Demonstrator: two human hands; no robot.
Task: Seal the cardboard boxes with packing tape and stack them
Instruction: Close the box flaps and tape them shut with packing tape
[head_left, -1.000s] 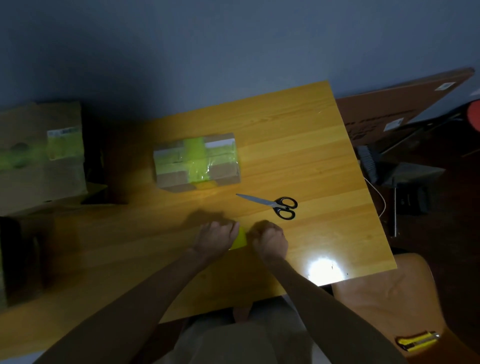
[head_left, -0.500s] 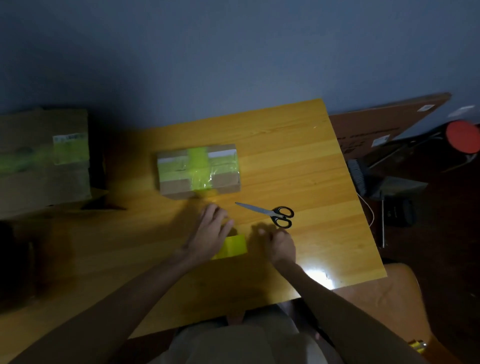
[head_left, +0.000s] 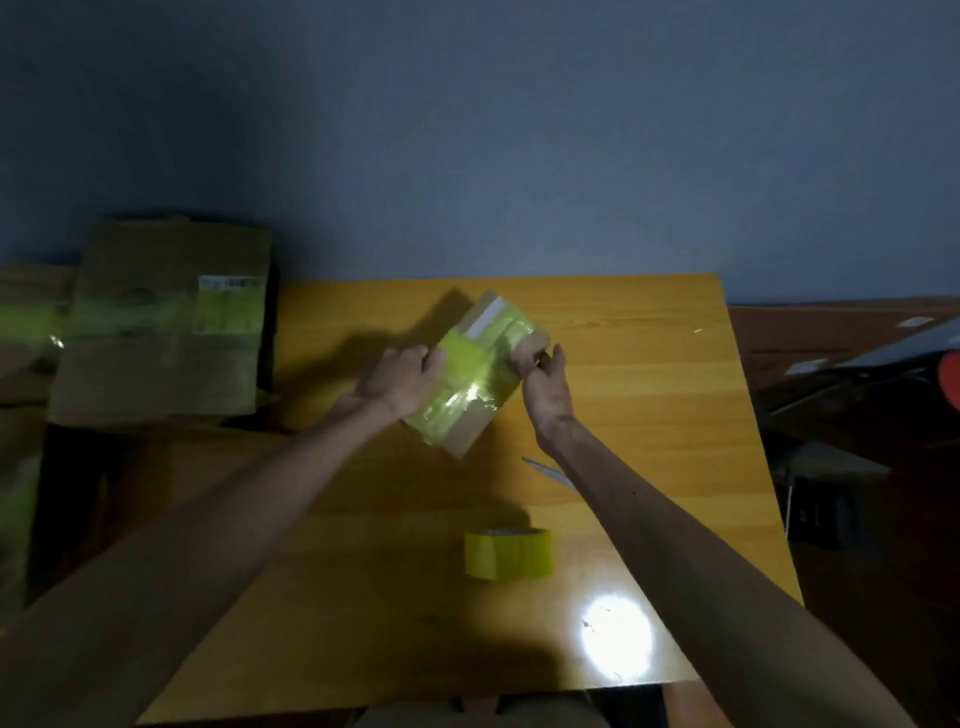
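Cardboard, brown and matte, shows only at the ends of the small box. Glossy yellow-green tape crosses most of its upper face and catches the light.

We hold it between two grips. The left grip curls its fingers over one edge, and the right grip clasps the opposite end with the thumb in front and the fingers behind. Both are closed on the box. It sits tilted and, judging by the shadow beyond the left grip, is clear of the table.

A two-sided hold suits a stiff, flat-sided carton, and it lets us turn the box to check the seams or carry it to a stack. The taped faces look slick, so we think the bare cardboard edges give surer purchase.

Nearer to us than the right grip, the tape roll rests flat on the polished wood, a squat yellow ring. A slim metal scissors blade pokes out beside the right forearm, and its handles are hidden. Well apart to the left of the left grip stands a larger box, dull brown with a pale label.
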